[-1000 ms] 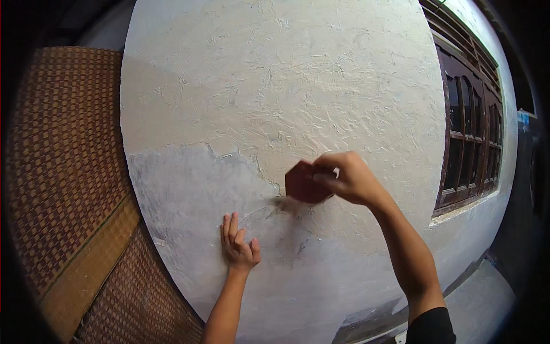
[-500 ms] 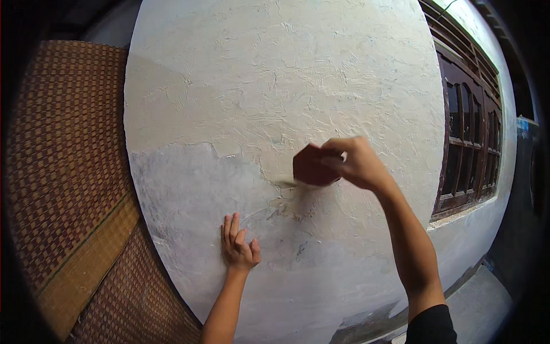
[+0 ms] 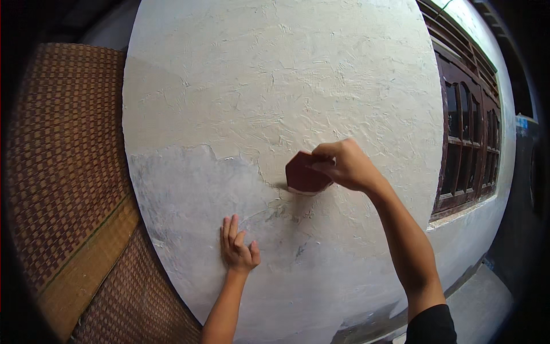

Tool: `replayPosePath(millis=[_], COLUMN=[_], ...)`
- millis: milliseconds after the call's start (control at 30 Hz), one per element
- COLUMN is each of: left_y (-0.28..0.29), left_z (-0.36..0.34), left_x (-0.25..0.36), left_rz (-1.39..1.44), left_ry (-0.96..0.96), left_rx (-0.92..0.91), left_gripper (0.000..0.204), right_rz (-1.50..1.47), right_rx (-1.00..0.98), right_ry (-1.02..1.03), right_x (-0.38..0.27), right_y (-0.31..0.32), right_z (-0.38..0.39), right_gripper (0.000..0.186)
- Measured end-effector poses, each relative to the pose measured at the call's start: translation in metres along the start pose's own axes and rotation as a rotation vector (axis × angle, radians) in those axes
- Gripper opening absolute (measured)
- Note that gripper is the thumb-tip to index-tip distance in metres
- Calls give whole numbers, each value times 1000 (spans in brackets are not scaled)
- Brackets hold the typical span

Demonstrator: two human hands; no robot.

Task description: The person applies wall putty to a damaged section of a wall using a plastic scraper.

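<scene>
My right hand [image 3: 342, 164] pinches a dark red, many-sided flat scraper [image 3: 307, 173] by its upper right edge. Whitish paste shows along the scraper's lower edge, which is at or very near the wall [image 3: 252, 103]. Cream-coloured, rough plaster with raised ridges covers the upper part of that wall; a greyer bare patch [image 3: 189, 183] lies at the lower left. On this grey part my left hand [image 3: 239, 245] rests with its fingers stretched upward and nothing in it. Whether the scraper's whole edge touches the plaster I cannot tell.
A brown woven mat screen [image 3: 74, 143] with a lighter band stands along the left. At the right is a dark wooden window [image 3: 467, 132] with panes and a sill. Grey floor [image 3: 481, 304] shows at the lower right.
My right hand has moved the scraper slightly left and down along the wall. My left hand has stayed in nearly the same place.
</scene>
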State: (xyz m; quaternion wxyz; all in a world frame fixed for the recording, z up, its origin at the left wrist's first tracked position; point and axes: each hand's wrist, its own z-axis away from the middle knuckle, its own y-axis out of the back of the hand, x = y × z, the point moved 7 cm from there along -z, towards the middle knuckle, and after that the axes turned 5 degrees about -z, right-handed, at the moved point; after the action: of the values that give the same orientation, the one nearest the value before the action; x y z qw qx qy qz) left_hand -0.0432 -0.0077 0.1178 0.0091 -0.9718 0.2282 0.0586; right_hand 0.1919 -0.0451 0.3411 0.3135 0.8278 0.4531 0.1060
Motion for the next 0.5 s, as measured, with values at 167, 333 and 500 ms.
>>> replayPosePath(millis=[167,333,500], left_y=[-1,1,-1], left_z=[1,0,0], left_x=[0,-2,-1], left_rz=[1,-18,7], left_ry=[-15,-11,-14], left_rx=[6,12,14], left_gripper=[31,32,32], right_rz=[-127,-34,-31], right_rx=[127,50,-46], right_ry=[-26,-87,13], right_x=[12,2,0], right_y=[15,5,2], right_z=[-2,-13,-16], right_gripper=[21,20,20])
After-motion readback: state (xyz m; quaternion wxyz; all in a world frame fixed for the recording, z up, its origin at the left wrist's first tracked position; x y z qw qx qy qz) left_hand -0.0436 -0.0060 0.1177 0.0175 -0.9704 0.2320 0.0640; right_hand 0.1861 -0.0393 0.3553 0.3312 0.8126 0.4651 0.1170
